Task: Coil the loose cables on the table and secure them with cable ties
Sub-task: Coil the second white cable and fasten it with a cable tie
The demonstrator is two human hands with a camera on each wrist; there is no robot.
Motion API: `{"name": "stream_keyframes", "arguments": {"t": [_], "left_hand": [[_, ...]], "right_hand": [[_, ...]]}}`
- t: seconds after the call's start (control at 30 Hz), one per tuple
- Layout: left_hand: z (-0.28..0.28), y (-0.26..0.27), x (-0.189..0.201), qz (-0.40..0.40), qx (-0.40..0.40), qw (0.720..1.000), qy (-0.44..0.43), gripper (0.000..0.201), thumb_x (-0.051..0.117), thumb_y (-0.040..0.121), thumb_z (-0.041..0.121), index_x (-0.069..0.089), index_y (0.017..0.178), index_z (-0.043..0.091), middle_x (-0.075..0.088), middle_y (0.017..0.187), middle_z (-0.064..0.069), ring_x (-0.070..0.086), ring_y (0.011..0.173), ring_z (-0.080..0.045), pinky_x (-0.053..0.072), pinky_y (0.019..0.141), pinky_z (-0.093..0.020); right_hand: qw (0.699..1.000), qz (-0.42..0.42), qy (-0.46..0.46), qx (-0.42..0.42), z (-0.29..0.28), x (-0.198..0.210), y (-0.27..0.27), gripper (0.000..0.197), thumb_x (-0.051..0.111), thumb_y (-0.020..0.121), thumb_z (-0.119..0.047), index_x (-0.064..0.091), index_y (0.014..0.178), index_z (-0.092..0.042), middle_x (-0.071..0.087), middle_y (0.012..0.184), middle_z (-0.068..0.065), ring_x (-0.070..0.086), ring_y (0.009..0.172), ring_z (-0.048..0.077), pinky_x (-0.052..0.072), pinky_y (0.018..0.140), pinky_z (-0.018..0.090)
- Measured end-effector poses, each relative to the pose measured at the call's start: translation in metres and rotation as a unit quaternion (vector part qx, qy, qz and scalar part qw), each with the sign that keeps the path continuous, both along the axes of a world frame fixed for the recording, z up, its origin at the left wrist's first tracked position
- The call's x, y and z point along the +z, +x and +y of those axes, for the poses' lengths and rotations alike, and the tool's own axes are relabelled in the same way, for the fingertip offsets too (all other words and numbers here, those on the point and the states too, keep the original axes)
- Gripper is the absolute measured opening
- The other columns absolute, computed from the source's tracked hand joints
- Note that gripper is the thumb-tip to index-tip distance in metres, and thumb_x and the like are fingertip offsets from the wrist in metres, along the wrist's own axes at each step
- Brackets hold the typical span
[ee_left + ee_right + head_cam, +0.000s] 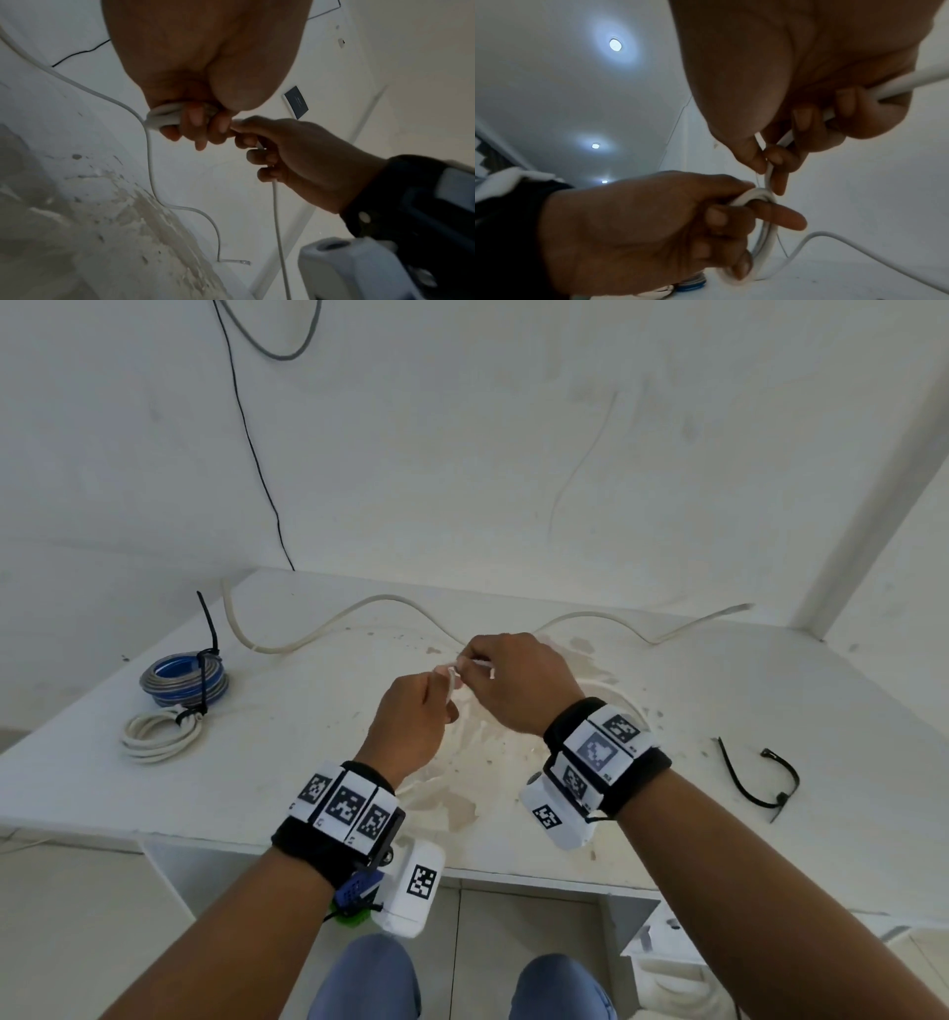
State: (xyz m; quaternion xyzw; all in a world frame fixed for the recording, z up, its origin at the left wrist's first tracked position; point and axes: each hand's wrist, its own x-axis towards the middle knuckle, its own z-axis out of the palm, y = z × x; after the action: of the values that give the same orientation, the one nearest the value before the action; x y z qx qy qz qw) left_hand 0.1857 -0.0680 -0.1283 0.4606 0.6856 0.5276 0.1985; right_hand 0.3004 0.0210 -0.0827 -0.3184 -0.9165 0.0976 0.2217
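Head view shows both hands raised above the middle of the white table (667, 690), close together and meeting at a white cable (380, 603). The left hand (411, 721) has its fingers curled round a small coil of that cable; the left wrist view shows the loops bunched in its fist. The right hand (518, 683) pinches the cable between thumb and forefinger just beside the coil, with the other fingers curled round the run that passes through its palm.

The rest of the white cable lies slack on the table behind the hands, waving from near the left rear corner across to a plug end near the right rear edge, close to the wall.

At the left edge sit 2 finished bundles: a blue and grey coil (184, 679) and, touching it on the near side, a white coil (159, 737), each bound with a black tie. A loose black cable tie (760, 780) lies well apart on the right, near the front edge. Bare, stained tabletop lies under and around the hands.
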Motion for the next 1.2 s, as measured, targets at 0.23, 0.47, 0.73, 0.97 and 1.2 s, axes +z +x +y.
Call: {"name": "stream_keyframes", "arguments": {"t": [0.23,0.47,0.73,0.97,1.2], "left_hand": [[0.002,-0.008,0.003,-0.113,0.106,0.987,0.038,0.045,0.038,0.099,0.018,0.055,0.059,0.01,0.056,0.06,-0.009,0.048,0.06,-0.023,0.039,0.062,-0.034],[0.0,-0.022,0.011,-0.319,0.089,0.942,0.047,0.035,0.035,0.101,0.02,0.066,0.095,0.007,0.078,0.096,0.001,0.071,0.085,-0.012,0.051,0.088,-0.024],[0.0,-0.018,0.02,-0.443,0.038,0.889,0.108,0.045,0.029,0.108,0.026,0.062,0.12,-0.003,0.078,0.1,-0.001,0.075,0.085,-0.009,0.052,0.082,-0.031],[0.0,-0.012,0.025,-0.424,0.04,0.898,0.108,0.038,0.036,0.106,0.023,0.067,0.094,0.005,0.073,0.072,0.004,0.059,0.055,-0.008,0.049,0.059,-0.022],[-0.003,-0.011,0.025,-0.397,-0.025,0.915,0.071,0.042,0.033,0.107,0.021,0.067,0.109,-0.003,0.047,0.054,0.004,0.038,0.045,-0.011,0.042,0.064,-0.028]], "right_hand": [[0.996,0.064,0.032,0.053,-0.029,-0.023,-0.012,0.036,0.044,0.102,-0.032,0.07,0.084,-0.015,0.067,0.069,0.0,0.061,0.061,0.021,0.051,0.057,0.036],[0.989,0.113,-0.001,0.096,-0.041,-0.043,-0.018,0.028,0.05,0.098,-0.027,0.074,0.09,-0.015,0.07,0.067,0.0,0.063,0.06,0.02,0.055,0.061,0.04],[0.972,0.146,-0.165,0.081,-0.034,-0.045,-0.016,0.027,0.067,0.095,-0.036,0.073,0.079,-0.015,0.075,0.067,-0.008,0.053,0.045,0.0,0.037,0.054,0.014],[0.948,0.133,-0.284,0.057,-0.01,-0.05,-0.006,0.044,0.072,0.085,-0.058,0.072,0.063,-0.02,0.064,0.055,-0.007,0.051,0.049,0.006,0.046,0.061,0.025],[0.951,0.074,-0.294,0.066,0.016,-0.049,0.009,0.046,0.08,0.078,-0.053,0.071,0.068,-0.01,0.042,0.049,-0.007,0.036,0.048,0.012,0.035,0.056,0.022]]}}
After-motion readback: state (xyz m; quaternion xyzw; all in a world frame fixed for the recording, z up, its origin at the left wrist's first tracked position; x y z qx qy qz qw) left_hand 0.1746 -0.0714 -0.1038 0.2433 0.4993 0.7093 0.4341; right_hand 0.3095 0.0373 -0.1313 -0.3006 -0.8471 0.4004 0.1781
